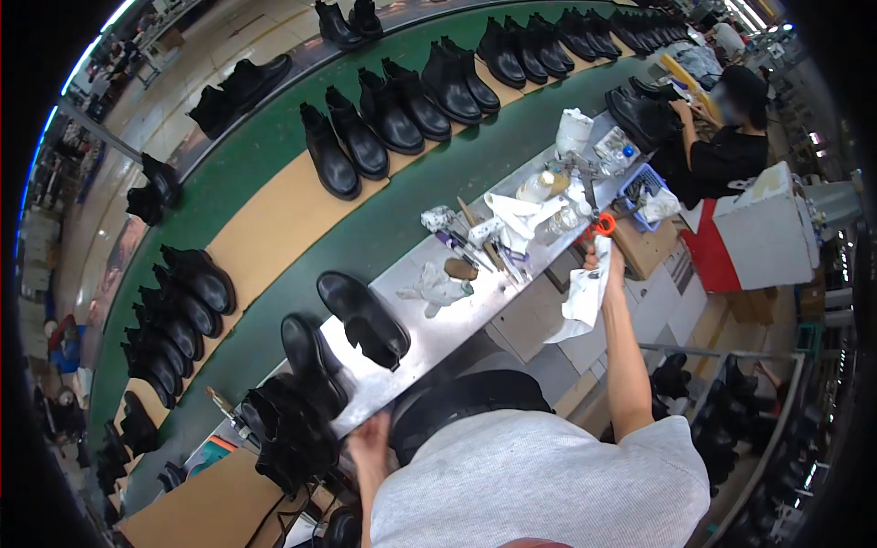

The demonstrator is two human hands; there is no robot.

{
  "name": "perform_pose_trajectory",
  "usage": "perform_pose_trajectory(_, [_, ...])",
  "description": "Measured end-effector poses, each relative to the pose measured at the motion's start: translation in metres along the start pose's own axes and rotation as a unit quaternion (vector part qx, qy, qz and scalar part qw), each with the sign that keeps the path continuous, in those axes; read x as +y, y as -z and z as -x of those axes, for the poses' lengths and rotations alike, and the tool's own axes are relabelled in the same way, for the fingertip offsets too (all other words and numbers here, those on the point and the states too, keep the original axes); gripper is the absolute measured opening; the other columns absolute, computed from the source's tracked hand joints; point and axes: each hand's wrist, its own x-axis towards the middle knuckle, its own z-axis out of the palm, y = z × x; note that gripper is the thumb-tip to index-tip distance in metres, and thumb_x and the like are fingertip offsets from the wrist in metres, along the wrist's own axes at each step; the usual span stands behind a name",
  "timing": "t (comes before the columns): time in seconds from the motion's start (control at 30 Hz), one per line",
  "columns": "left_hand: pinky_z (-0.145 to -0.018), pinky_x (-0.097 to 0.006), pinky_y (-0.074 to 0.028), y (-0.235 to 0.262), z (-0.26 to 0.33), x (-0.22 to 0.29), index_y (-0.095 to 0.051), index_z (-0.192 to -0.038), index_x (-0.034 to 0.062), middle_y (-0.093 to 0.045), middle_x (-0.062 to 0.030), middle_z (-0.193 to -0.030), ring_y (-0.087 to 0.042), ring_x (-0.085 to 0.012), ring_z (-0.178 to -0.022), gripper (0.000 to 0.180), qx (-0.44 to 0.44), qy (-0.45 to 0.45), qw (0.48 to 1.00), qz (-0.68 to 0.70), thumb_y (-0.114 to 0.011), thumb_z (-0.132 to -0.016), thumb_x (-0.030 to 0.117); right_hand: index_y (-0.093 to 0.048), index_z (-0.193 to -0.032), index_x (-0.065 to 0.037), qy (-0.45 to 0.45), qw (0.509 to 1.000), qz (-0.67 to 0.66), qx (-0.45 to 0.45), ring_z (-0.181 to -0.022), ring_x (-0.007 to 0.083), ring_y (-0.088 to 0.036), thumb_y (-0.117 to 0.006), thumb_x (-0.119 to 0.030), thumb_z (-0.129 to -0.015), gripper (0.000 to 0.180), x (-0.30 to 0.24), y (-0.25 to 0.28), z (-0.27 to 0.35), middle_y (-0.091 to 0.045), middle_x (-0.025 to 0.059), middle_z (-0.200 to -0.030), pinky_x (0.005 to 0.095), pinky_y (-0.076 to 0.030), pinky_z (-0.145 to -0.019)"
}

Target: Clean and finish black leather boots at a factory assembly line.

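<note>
My right hand is closed round a white cloth that hangs down past the bench's near edge. Just beyond that hand are the orange handles of what look like scissors. My left hand is low beside the near left end of the metal bench; its fingers are blurred and partly hidden. Nearest to it stand a black ankle boot and a cluster of black boots. Another black boot lies on its side on the bench.
Pairs of black boots stand on cardboard strips along a green conveyor. Bottles, brushes and rags, and a grey glove crowd the bench. A blue basket and a co-worker are at the right.
</note>
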Motion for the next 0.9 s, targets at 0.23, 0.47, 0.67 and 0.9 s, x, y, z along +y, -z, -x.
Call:
perform_pose_trajectory(0.23, [-0.102, -0.043, -0.028, -0.14, -0.06, -0.033, -0.028, -0.13, -0.0069, -0.038, -0.0213, -0.124, -0.037, -0.0323, -0.116, 0.102, 0.094, -0.211, 0.887, -0.399, -0.086, -0.058, 0.036, -0.041, -0.134, -0.019, -0.116, 0.98, 0.144, -0.067, -0.037, 0.0127, -0.046, -0.039, -0.031, -0.096, 0.039, 0.001, 0.055, -0.12, -0.065, 0.0194, -0.088, 0.0244, -0.037, -0.033])
perform_pose_trajectory(0.47, [-0.077, -0.032, -0.049, -0.189, -0.073, -0.017, -0.059, -0.095, -0.0068, -0.064, -0.0096, -0.091, -0.061, -0.0188, -0.08, 0.048, 0.206, -0.301, 0.891, -0.27, -0.082, -0.065, 0.022, -0.046, -0.129, 0.001, 0.392, 0.693, 0.577, -0.183, -0.1, 0.0331, -0.058, -0.037, 0.006, -0.081, 0.049, 0.047, 0.066, -0.009, -0.052, 0.0178, -0.125, 0.0359, -0.046, -0.087])
perform_pose_trajectory(0.67, [-0.082, -0.031, -0.049, -0.222, -0.072, 0.105, -0.047, -0.127, -0.0027, -0.065, -0.0171, -0.101, -0.064, -0.022, -0.088, 0.077, 0.239, -0.469, 0.766, -0.369, -0.077, -0.061, 0.021, -0.055, -0.115, -0.003, 0.101, 0.937, 0.307, -0.135, -0.075, 0.017, -0.059, -0.04, -0.01, -0.095, 0.026, 0.006, 0.04, -0.056, -0.061, 0.0079, -0.086, 0.033, -0.048, -0.065])
perform_pose_trajectory(0.9, [-0.086, -0.04, -0.042, -0.264, 0.009, 0.167, -0.024, -0.141, 0.0006, -0.062, -0.0174, -0.105, -0.055, -0.0321, -0.091, 0.102, 0.131, -0.418, 0.73, -0.525, -0.075, -0.056, 0.02, -0.041, -0.133, -0.001, 0.071, 0.905, 0.411, -0.077, -0.07, 0.015, -0.063, -0.05, -0.013, -0.093, 0.043, -0.039, 0.033, -0.106, -0.063, 0.009, -0.085, 0.025, -0.048, -0.054])
